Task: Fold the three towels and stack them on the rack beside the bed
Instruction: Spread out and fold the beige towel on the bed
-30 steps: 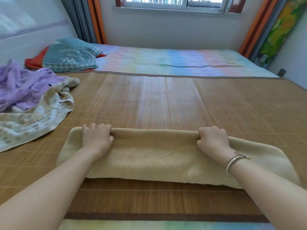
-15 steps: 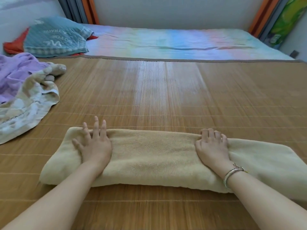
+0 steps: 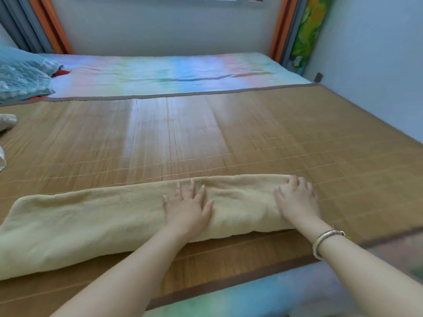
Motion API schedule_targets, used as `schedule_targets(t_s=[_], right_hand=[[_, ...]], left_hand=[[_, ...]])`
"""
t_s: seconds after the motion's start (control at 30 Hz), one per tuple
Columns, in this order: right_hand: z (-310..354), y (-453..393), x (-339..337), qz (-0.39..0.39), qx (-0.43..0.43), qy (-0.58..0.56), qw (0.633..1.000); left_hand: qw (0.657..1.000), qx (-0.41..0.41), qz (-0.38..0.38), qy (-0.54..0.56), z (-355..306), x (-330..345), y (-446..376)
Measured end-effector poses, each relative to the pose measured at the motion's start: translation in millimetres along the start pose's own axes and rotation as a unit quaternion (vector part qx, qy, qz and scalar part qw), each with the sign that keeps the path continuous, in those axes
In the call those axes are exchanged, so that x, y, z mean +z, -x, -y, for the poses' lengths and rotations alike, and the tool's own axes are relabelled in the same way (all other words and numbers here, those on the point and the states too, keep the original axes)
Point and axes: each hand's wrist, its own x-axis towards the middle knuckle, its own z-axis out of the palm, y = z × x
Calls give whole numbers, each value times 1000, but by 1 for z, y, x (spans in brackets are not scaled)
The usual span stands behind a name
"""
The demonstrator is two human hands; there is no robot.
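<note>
Both flat hands' grip (image 3: pixel 186 209) on towel (image 3: pixel 91 223), long axis left-right

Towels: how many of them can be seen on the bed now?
2: a long beige folded towel under both hands, and a pale towel corner at the left edge. Others may lie outside the view.

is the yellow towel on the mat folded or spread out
Folded: the yellow towel lies as a long doubled strip, both hands flat on it.
</note>
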Motion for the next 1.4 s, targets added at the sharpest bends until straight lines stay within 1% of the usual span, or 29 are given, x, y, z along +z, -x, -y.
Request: schedule_targets(t_s=[0.07, 0.1, 0.13, 0.2, 0.27, 0.33, 0.37, 0.4, 0.5, 0.57, 0.67, 0.73, 0.8, 0.87, 0.93, 1.0, 1.03, 1.1, 1.13, 1.17, 1.23, 1.27, 1.33, 1.37, 1.4], right_hand=[[-31, 2, -6, 40, 96, -38, 994], [-41, 2, -8, 67, 131, -72, 986], [-46, 0, -7, 88, 146, -114, 979], [-51, -3, -7, 101, 116, -206, 966], [-46, -5, -9, 79, 69, -300, 948], [-44, -9, -16, 49, 55, -377, 923], [-45, -13, -18, 44, 54, -383, 921], [-48, -16, -18, 54, 57, -364, 928], [-56, -18, -2, 128, 89, -245, 957], [-55, -15, 7, 133, 103, -197, 966], [-60, -19, 6, 151, 129, -138, 970], [-64, -23, 0, 205, 138, -129, 960], [-65, -22, -9, 252, 141, -148, 946], [-65, -19, -17, 289, 150, -190, 926], [-64, -15, -29, 337, 169, -269, 887], [-62, -11, -46, 359, 179, -369, 839], [-60, -10, -56, 358, 179, -423, 813], [-51, -5, -82, 336, 148, -501, 784], [-45, -4, -95, 318, 125, -513, 787], [-38, -4, -107, 292, 101, -514, 800], [-21, -3, -132, 241, 70, -532, 809], [-12, -2, -144, 220, 61, -549, 804], [6, 2, -168, 196, 49, -572, 795], [16, 6, -177, 200, 39, -571, 795], [29, 11, -185, 210, 29, -557, 803]], left_hand=[[999, -13, 8, -30, -11, 9, -4], [999, -21, 8, -32, -12, 11, -6], [999, -26, 7, -27, -8, 12, -7], [999, -26, 9, -18, -6, 16, -8], [1000, -22, 5, -15, -4, 18, -6], [1000, -24, 0, -10, -3, 20, -4], [1000, -27, 1, -3, -3, 20, -4], [1000, -30, 5, 1, -3, 20, -5], [1000, -28, 13, -2, -3, 21, -8], [999, -28, 15, -17, -3, 21, -9], [998, -38, 11, -50, -7, 22, -7], [998, -40, -2, -50, -17, 20, -3], [999, -9, -26, -40, -28, 19, 5], [999, 30, -39, -10, -36, 19, 15], [999, 33, -20, 32, -37, 18, 21], [997, 23, 12, 74, -37, 13, 25], [995, 20, 25, 92, -38, 11, 25], [990, 15, 48, 133, -43, 6, 25], [985, 10, 57, 164, -47, 2, 25], [976, 5, 65, 207, -52, -3, 26], [944, 11, 93, 315, -70, -15, 33], [920, 22, 113, 375, -82, -22, 39], [855, 34, 168, 489, -100, -34, 53], [821, 41, 204, 532, -105, -38, 58], [792, 56, 236, 560, -105, -39, 61]])
